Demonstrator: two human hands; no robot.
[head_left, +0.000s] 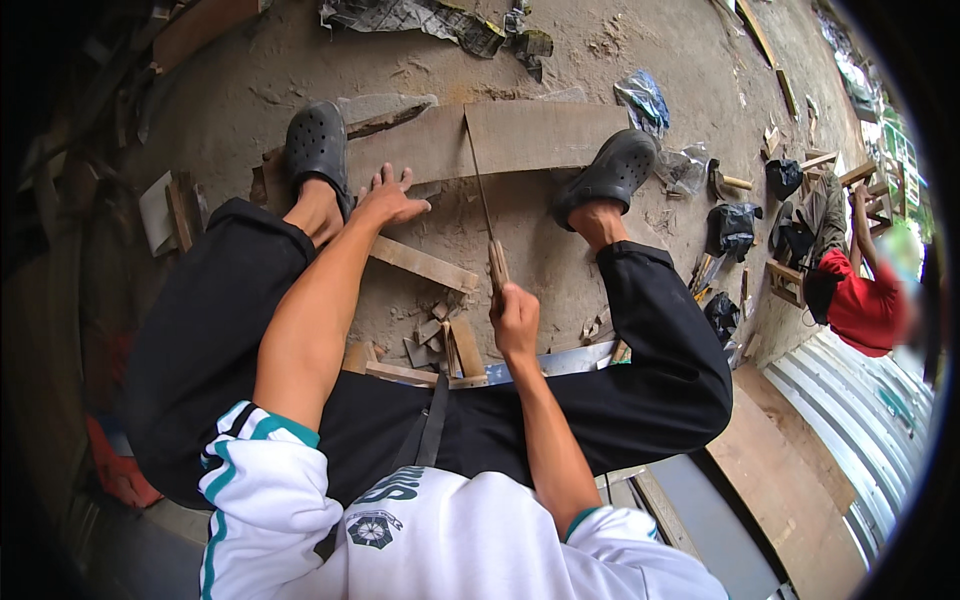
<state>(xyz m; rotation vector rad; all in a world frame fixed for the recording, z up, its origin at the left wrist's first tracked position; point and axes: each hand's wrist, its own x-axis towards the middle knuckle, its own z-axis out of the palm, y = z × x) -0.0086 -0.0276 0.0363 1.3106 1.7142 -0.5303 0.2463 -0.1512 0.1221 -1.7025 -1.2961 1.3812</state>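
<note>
My right hand [515,318] grips the wooden handle of a hand saw [484,205], whose thin blade runs up to the near edge of a flat wooden board [545,135] on the dirt floor. My left hand [388,198] rests palm down, fingers spread, on the left part of that board [420,150]. My two feet in dark clogs [318,142] [612,170] stand on the board on either side. A loose wooden strip [425,264] lies just below my left hand.
Several small wood offcuts [440,340] lie between my legs. Crumpled plastic bags [645,100] and dark bags [733,225] sit at the right. Another person in a red top [865,305] sits at the far right. Boards [790,480] and corrugated metal sheet [850,395] lie at lower right.
</note>
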